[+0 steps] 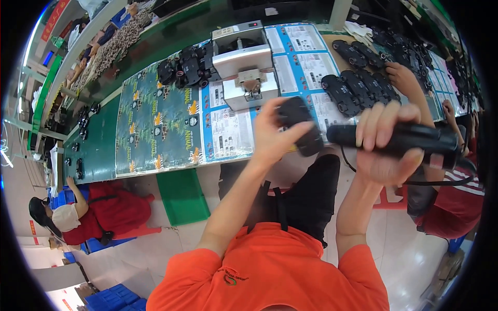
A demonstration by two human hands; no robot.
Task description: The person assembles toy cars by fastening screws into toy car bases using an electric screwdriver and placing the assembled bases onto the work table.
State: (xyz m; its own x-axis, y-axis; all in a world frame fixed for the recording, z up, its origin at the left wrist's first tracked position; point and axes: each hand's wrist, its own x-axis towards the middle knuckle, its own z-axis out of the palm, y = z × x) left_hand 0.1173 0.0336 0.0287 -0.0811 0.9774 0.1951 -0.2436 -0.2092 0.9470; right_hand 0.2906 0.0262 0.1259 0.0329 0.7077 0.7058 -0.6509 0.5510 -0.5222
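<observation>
My left hand [271, 137] is closed around a black plastic toy car chassis [302, 129], with the thumb across its near side. To the right, my right hand [385, 144] wraps round a thick black corded electric screwdriver [441, 139], which lies roughly level with its narrower end toward the chassis. A small gap separates the tool from the chassis. Both are held above the table's near edge, and the right hand is slightly blurred. Just beyond my left hand stands a light grey boxy metal machine [241, 61] with a small fixture on its front.
Black chassis [358, 90] lie in rows at the right, where a co-worker's hand [402, 79] reaches in. More dark car parts [191, 66] are piled left of the machine. Printed sheets [155, 119] cover the table. A person in red [111, 207] sits at the left.
</observation>
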